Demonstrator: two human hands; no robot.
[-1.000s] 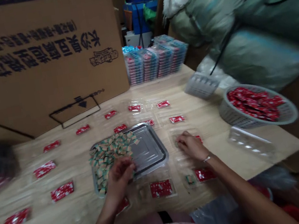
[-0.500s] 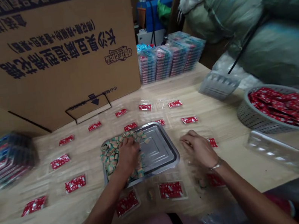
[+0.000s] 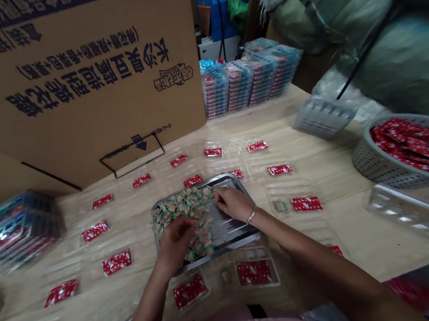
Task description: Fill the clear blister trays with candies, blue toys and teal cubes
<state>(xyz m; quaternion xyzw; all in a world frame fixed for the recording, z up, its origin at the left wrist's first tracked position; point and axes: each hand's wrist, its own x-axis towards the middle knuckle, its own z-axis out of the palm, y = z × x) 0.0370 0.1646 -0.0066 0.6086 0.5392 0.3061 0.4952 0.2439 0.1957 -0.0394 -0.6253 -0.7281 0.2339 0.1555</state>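
A metal tray [image 3: 231,240] is heaped on its left side with small tan-and-green packets [image 3: 184,209]; bare metal shows on its right. Over the lower left of the heap is my left hand [image 3: 176,241], its fingers curled together, and what they hold, if anything, is hidden. My right hand [image 3: 236,204] is above the tray's right half with fingertips pinched at the edge of the heap; I cannot make out anything between them. Right of the tray, a clear plastic blister tray [image 3: 291,190] has a small packet [image 3: 280,205] beside a red sachet [image 3: 306,204].
Several clear blister trays with red sachets [image 3: 117,262] surround the metal tray. A grey basket [image 3: 379,160] of red sachets stands at right, near an upturned clear tray [image 3: 412,212]. Behind are a large cardboard box [image 3: 80,122] and stacked filled packs [image 3: 241,85].
My right hand has moved left from the blister tray at right to over the metal tray. A small packet now shows in that blister tray. My left hand has lifted slightly toward me.
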